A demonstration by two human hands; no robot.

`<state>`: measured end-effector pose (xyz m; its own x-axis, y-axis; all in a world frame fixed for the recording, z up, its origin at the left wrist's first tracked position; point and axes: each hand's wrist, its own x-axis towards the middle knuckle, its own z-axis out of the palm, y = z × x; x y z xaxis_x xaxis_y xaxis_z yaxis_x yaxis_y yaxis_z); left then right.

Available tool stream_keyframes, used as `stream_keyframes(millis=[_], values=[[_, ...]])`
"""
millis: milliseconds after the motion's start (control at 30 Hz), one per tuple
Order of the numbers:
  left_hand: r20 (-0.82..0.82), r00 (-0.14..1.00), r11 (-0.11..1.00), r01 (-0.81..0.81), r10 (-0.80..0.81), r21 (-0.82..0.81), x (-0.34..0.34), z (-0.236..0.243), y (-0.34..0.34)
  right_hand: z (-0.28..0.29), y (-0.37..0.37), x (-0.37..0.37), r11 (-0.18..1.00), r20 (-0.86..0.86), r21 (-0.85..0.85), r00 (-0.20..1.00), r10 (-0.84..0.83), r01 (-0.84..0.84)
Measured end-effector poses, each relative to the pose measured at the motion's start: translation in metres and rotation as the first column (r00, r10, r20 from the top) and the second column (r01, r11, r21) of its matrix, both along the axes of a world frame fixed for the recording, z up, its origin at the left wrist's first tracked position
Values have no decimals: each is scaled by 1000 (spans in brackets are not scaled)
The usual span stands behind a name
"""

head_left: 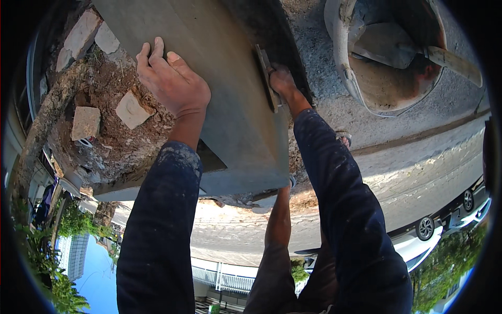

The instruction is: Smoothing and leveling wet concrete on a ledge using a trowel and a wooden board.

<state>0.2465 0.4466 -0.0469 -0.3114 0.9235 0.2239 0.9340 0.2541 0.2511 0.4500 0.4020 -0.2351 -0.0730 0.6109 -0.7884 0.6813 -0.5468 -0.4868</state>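
Observation:
My right hand grips a plastering trowel, its thin flat plate seen nearly edge-on against the right side of a smooth grey cement surface. Over the left part of that surface is my left hand, holding nothing, with its fingers apart and slightly bent. Whether its fingertips touch the cement I cannot tell. Cement spots mark both dark sleeves. To the right stands a bucket with a dirty rim; inside it lies a pointed trowel with a wooden handle sticking out over the rim.
Rough soil with broken masonry chunks and a block borders the cement on the left. A tree trunk leans there. Paving and parked white cars lie to the right.

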Motion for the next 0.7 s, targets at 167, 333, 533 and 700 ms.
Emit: stream_keyframes(millis=[167, 333, 533, 700], values=[[-14, 1000, 1000, -14, 14, -19, -2, 3, -3, 38, 79, -49, 972, -304, -32, 924, -232, 233], [-19, 1000, 1000, -2, 2, -21, 3, 3, 1, 101, 159, -81, 963, -473, 80, 860, -191, 258], [9, 999, 999, -32, 32, -6, -6, 9, -3, 160, 139, -61, 950, -692, 175, 719, -68, 259], [-1, 1000, 1000, -1, 1, -15, 6, 3, 3, 57, 147, -61, 917, -501, 61, 807, -314, 395]])
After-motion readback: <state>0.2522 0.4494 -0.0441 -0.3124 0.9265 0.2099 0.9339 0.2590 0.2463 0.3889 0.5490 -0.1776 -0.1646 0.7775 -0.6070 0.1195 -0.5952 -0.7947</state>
